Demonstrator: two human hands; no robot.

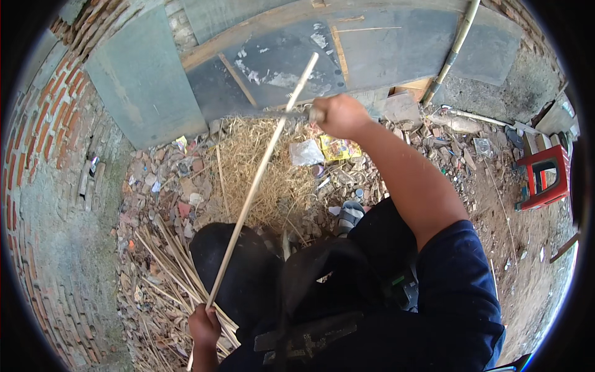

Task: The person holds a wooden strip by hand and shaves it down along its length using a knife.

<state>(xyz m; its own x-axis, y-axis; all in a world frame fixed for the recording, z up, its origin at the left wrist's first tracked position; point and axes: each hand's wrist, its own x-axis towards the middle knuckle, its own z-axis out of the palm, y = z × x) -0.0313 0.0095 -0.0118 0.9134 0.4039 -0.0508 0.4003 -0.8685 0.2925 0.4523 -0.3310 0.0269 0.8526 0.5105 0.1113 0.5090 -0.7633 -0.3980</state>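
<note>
A long, pale bamboo stick (257, 177) slants up and away from my left hand (204, 325), whose fingers are wrapped round its lower end. Out in front, my right hand (341, 116) is closed on the handle of a knife (299, 115). The dark blade points left and crosses the stick near its upper end, where small curled slivers stand out from the wood. Whether the edge bites into the stick, I cannot tell. Beside my left knee lies a bundle of similar sticks (162, 257), partly hidden by my leg.
A heap of straw-coloured shavings (248, 149) covers rubble ahead of my knees. Near it lie a yellow wrapper (339, 149) and a clear plastic piece (306, 152). Grey boards (396, 56) and a bamboo pole (455, 49) stand ahead, a brick wall (46, 186) left, a red stool (548, 180) right.
</note>
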